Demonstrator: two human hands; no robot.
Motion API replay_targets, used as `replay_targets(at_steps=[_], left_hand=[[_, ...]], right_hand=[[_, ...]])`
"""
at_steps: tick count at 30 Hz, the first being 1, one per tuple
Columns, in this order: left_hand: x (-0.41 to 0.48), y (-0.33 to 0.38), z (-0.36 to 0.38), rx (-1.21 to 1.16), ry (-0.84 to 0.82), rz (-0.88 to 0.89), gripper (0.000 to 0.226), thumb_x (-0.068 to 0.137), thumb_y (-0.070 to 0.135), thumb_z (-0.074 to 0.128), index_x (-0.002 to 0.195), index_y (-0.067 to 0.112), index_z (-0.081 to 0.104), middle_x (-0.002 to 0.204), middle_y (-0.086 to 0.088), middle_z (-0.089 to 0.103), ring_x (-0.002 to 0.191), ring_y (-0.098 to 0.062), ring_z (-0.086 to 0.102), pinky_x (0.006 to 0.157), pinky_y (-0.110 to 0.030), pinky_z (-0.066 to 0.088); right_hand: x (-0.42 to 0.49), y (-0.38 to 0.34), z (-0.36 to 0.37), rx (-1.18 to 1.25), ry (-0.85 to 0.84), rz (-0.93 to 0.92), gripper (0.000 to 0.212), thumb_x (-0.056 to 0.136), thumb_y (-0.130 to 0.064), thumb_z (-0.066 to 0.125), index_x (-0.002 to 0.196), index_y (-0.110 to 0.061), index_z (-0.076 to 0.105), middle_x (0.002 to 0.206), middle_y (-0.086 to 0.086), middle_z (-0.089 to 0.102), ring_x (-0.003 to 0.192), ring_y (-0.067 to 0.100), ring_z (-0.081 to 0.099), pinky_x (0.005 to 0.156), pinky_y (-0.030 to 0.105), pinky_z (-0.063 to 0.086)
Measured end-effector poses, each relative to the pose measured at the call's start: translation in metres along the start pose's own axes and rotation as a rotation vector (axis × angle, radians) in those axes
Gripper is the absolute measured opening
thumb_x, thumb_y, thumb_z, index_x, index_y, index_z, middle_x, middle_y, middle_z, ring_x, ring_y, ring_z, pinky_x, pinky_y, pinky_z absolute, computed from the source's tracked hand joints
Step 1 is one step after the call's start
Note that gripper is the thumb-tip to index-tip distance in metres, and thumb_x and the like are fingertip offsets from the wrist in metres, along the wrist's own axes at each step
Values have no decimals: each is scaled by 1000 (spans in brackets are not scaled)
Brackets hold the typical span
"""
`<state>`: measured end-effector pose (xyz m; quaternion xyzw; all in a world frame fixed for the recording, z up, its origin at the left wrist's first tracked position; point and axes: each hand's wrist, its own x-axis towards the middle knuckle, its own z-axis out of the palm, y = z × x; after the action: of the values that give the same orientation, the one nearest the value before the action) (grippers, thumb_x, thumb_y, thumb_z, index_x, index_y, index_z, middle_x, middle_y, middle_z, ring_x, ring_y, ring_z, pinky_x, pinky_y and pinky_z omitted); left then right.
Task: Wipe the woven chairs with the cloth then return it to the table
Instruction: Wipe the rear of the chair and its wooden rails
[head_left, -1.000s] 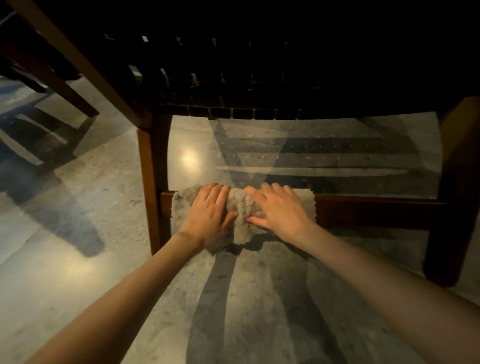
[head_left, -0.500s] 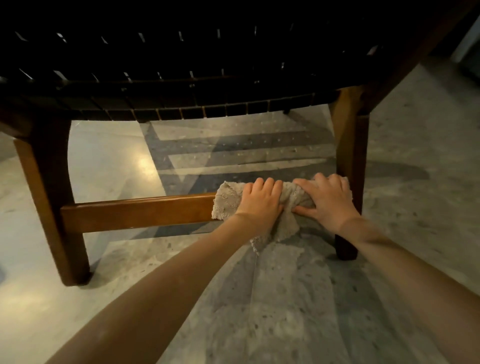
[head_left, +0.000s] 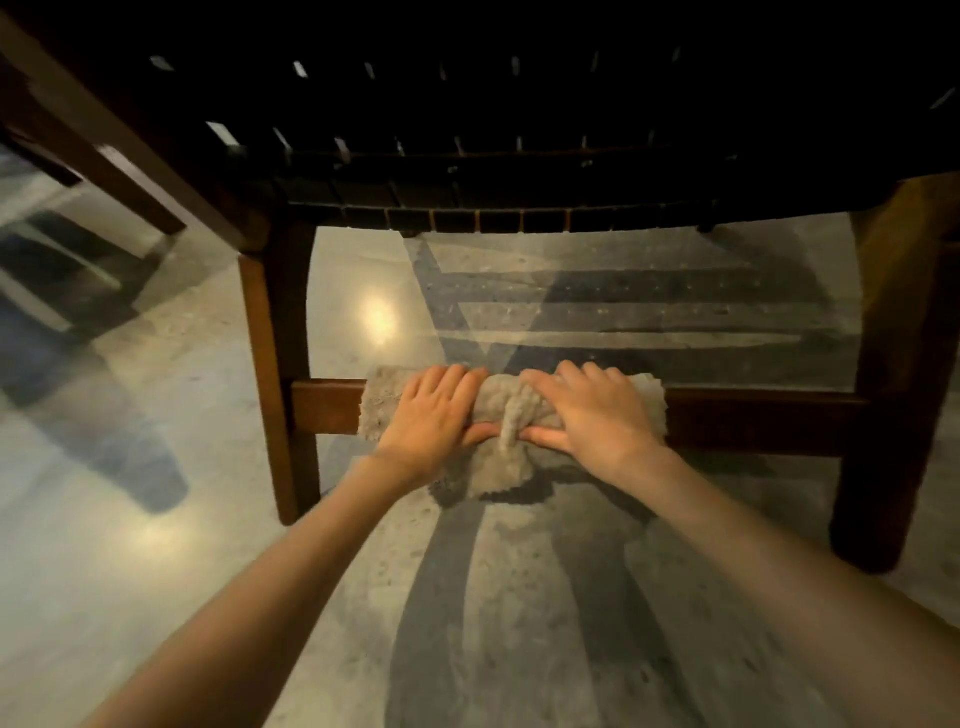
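Note:
A woven chair (head_left: 467, 171) with a dark strap seat and brown wooden legs fills the upper half of the head view. A beige fluffy cloth (head_left: 506, 410) is draped over its low front crossbar (head_left: 753, 421). My left hand (head_left: 434, 415) and my right hand (head_left: 597, 415) lie side by side on the cloth. Each hand's fingers wrap over the top of the bar and each thumb sits under it, so both hands grip the cloth against the wood. A loose corner of the cloth hangs below the bar between my hands.
The chair's left front leg (head_left: 272, 374) and right front leg (head_left: 893, 374) stand on a polished speckled stone floor (head_left: 130, 545). Another piece of dark wooden furniture (head_left: 104, 171) reaches in at the upper left. Shadows stripe the floor.
Both hands slid the cloth along the crossbar from its right end, beside the right leg, back toward the left half. The view swung left with them.

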<state>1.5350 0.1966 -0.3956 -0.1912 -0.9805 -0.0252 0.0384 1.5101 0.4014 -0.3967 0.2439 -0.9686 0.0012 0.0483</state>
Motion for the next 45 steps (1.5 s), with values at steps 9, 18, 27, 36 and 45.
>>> replay_targets(at_steps=[9, 18, 27, 36, 45], left_hand=[[-52, -112, -9, -37, 1, -178, 95, 80, 79, 8, 131, 9, 46, 125, -12, 51, 116, -30, 45, 102, -45, 35], [-44, -91, -7, -32, 53, -180, 81, 80, 71, 20, 127, 12, 48, 121, -8, 51, 111, -26, 44, 101, -38, 30], [25, 31, 3, -16, -17, -6, 61, 89, 65, 32, 132, 22, 39, 125, -3, 43, 113, -23, 38, 99, -38, 24], [97, 173, 4, 15, -62, 200, 53, 95, 52, 40, 134, 17, 36, 131, -6, 43, 119, -27, 39, 97, -42, 31], [73, 163, 12, -198, 242, 189, 42, 96, 36, 49, 137, 26, 48, 124, -6, 43, 113, -24, 36, 96, -32, 23]], right_hand=[[85, -114, 12, 38, 33, -223, 73, 80, -72, 47, 138, -30, 32, 116, 5, 59, 97, 29, 62, 63, 34, 37], [63, -80, 5, 67, 53, -210, 70, 81, -76, 37, 140, -40, 29, 111, 0, 63, 94, 25, 64, 62, 32, 40], [-14, 43, -4, 50, 9, 3, 64, 79, -77, 40, 133, -45, 34, 103, -7, 57, 93, 17, 58, 64, 28, 34], [-109, 168, -7, -37, 56, 267, 70, 73, -74, 52, 130, -34, 48, 107, 1, 54, 95, 24, 50, 81, 38, 37], [-128, 151, -18, 213, 225, 260, 51, 88, -28, 65, 136, -31, 50, 125, 6, 53, 116, 25, 43, 96, 34, 31]])
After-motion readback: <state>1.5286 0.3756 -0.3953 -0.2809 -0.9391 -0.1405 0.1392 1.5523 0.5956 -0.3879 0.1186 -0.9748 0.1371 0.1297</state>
